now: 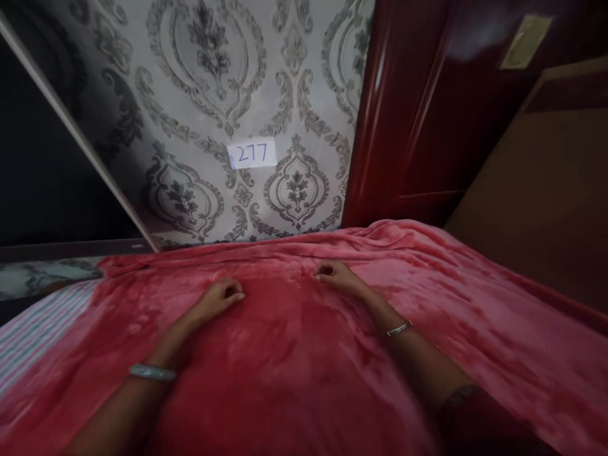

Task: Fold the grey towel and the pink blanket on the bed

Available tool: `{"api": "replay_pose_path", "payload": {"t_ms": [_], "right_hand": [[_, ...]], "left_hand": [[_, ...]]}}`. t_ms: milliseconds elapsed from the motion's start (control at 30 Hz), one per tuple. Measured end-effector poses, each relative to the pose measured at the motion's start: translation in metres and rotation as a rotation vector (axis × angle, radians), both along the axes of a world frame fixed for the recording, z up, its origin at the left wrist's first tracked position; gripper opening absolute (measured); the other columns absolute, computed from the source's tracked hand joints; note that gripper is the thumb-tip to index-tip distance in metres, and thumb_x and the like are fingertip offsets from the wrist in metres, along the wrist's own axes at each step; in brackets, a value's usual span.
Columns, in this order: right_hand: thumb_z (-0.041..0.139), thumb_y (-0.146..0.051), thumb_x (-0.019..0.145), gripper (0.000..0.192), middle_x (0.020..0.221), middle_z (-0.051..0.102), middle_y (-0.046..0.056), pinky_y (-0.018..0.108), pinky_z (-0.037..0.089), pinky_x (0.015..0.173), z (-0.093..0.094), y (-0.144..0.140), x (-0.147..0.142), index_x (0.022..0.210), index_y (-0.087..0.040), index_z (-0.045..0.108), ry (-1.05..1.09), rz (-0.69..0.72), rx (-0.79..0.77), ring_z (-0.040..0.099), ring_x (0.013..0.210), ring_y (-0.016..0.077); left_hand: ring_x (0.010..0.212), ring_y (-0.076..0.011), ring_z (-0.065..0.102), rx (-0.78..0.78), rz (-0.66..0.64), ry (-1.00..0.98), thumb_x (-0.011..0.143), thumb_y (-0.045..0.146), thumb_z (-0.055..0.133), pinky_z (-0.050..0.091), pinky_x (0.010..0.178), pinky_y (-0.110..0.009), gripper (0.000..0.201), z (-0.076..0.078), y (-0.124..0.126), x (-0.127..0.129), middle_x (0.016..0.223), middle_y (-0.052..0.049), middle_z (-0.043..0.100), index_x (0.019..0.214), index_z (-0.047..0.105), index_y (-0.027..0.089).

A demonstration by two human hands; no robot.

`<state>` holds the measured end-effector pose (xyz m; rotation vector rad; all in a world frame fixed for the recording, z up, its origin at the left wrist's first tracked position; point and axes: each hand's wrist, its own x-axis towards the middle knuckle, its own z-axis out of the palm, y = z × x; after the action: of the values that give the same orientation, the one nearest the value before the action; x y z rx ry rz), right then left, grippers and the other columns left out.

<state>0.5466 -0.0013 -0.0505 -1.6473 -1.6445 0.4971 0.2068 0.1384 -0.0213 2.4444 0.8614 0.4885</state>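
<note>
Red plush blanket [275, 367] is spread out, far edge up along the damask wallpaper [270, 101] — left hand [221, 296] and right hand [338, 277] are both curled near that edge, can't tell if either's pinching fabric.

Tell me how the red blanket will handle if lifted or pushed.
The red blanket will probably sag and drape when lifted, judging by the soft folds along its far edge. Pushed, it would likely bunch up, as wrinkles at right suggest. Its broad spread hints at some weight if raised whole.
</note>
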Motion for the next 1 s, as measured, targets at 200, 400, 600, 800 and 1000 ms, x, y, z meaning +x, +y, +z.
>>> {"api": "replay_pose_path", "payload": {"t_ms": [200, 400, 600, 800, 1000], "right_hand": [[0.066, -0.032, 0.073, 0.022, 0.086, 0.066, 0.004, 0.03, 0.048, 0.072, -0.025, -0.008, -0.012, 0.089, -0.017, 0.065, 0.114, 0.116, 0.019, 0.06, 0.079, 0.0189], [0.059, -0.027, 0.077, 0.007, 0.081, 0.063, 0.004, 0.031, 0.045, 0.072, -0.034, -0.008, -0.014, 0.078, -0.02, 0.062, -0.038, 0.081, 0.075, 0.058, 0.077, 0.0194], [0.052, -0.024, 0.083, 0.012, 0.075, 0.062, 0.005, 0.033, 0.044, 0.071, -0.032, -0.01, -0.023, 0.072, -0.022, 0.055, -0.152, 0.063, 0.174, 0.057, 0.074, 0.0203], [0.047, -0.028, 0.088, 0.015, 0.075, 0.063, 0.006, 0.032, 0.043, 0.067, -0.019, -0.019, -0.026, 0.075, -0.023, 0.051, -0.218, -0.036, 0.276, 0.056, 0.072, 0.021], [0.044, -0.036, 0.09, 0.019, 0.076, 0.064, 0.005, 0.031, 0.044, 0.067, 0.008, -0.03, -0.028, 0.079, -0.024, 0.054, -0.188, -0.058, 0.256, 0.059, 0.071, 0.0198]], "left_hand": [[0.086, -0.0186, 0.06, -0.108, 0.079, -0.079, 0.082, 0.048, 0.057, 0.05, 0.084, -0.032, 0.03, -0.01, 0.009, -0.054, 0.09, -0.005, 0.064, 0.084, 0.063, 0.018], [0.081, -0.0175, 0.055, 0.083, 0.083, -0.009, 0.08, 0.027, 0.059, 0.046, 0.081, -0.032, 0.01, -0.025, 0.008, -0.043, 0.081, -0.003, 0.06, 0.075, 0.059, 0.019], [0.081, -0.018, 0.053, 0.107, 0.094, -0.047, 0.082, 0.023, 0.055, 0.044, 0.083, -0.033, 0.012, -0.025, 0.005, -0.042, 0.077, -0.003, 0.058, 0.07, 0.052, 0.02], [0.081, -0.018, 0.054, 0.154, 0.072, -0.191, 0.089, 0.027, 0.044, 0.044, 0.079, -0.032, 0.014, -0.006, -0.004, -0.046, 0.082, -0.003, 0.06, 0.076, 0.048, 0.021], [0.07, -0.0152, 0.05, 0.155, 0.108, -0.191, 0.092, 0.03, 0.042, 0.04, 0.068, -0.027, 0.019, 0.013, -0.01, -0.05, 0.072, 0.001, 0.052, 0.075, 0.044, 0.022]]}}
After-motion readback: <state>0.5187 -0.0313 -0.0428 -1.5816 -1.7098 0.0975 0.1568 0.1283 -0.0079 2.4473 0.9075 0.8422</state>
